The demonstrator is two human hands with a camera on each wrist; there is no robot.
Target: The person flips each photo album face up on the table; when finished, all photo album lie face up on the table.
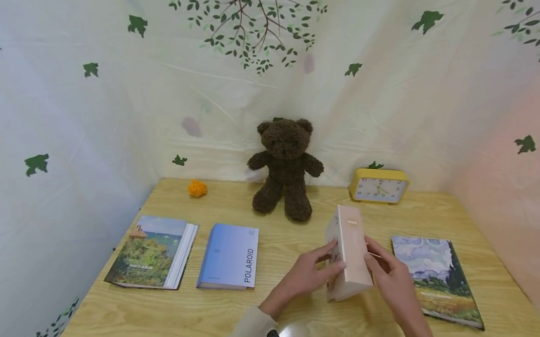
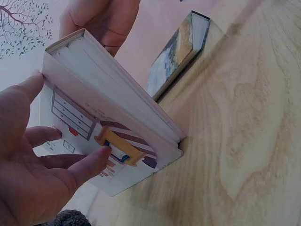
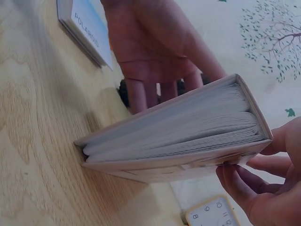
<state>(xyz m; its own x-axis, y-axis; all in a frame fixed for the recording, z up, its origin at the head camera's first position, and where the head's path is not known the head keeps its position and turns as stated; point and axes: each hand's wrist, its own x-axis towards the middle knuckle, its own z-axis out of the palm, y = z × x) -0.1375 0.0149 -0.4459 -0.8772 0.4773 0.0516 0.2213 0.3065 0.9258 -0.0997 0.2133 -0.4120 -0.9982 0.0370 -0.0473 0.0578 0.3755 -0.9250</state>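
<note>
A thick pale pink photo album [image 1: 356, 252] is held on edge between both hands, its spine toward me. My left hand [image 1: 308, 274] grips it from the left, thumb by the spine edge and fingers spread over the illustrated cover [image 2: 77, 115]. On the other side my right hand [image 1: 393, 284] pinches it near the spine, thumb on the spine and curled fingers against the cover. White page edges [image 3: 188, 127] show at its near end. Whether its lower edge touches the table cannot be told. A painted-cover album [image 1: 441, 281] lies right of the right hand.
Left on the wooden table [image 1: 284, 254] lie a blue Polaroid album [image 1: 230, 257] and another painted-cover album [image 1: 150, 254]. Along the back are an orange fuzzy object [image 1: 197, 188], a brown teddy bear [image 1: 286, 164] and a yellow clock [image 1: 380, 186]. White leaf-print curtains [image 1: 227, 121] surround the table.
</note>
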